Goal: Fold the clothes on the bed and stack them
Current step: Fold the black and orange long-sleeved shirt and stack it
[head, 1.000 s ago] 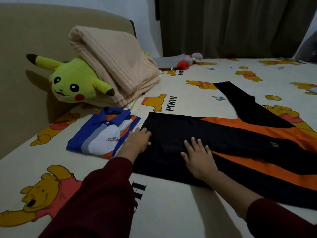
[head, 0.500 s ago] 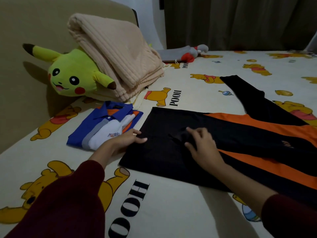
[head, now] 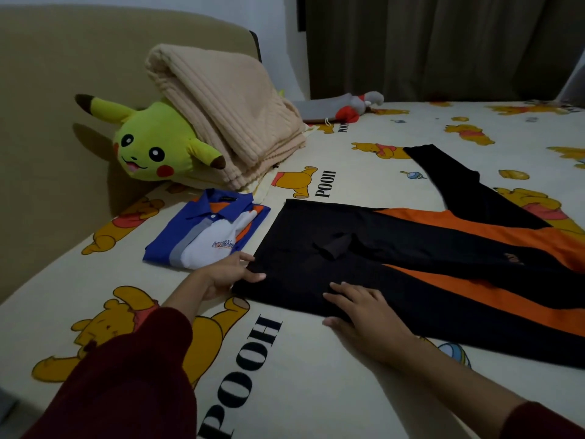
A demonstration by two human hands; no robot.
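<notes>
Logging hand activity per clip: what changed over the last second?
The right hand left the middle of the black-and-orange shirt for its near edge. The left hand shifted to the shirt's corner, thumb on top. The folded blue shirt stayed put.

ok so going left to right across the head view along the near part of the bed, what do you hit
left hand gripping the corner of the black and orange shirt → right hand lying flat on the shirt's near edge → black and orange shirt running off to the right. The folded blue polo shirt lies just behind the left hand.
</notes>
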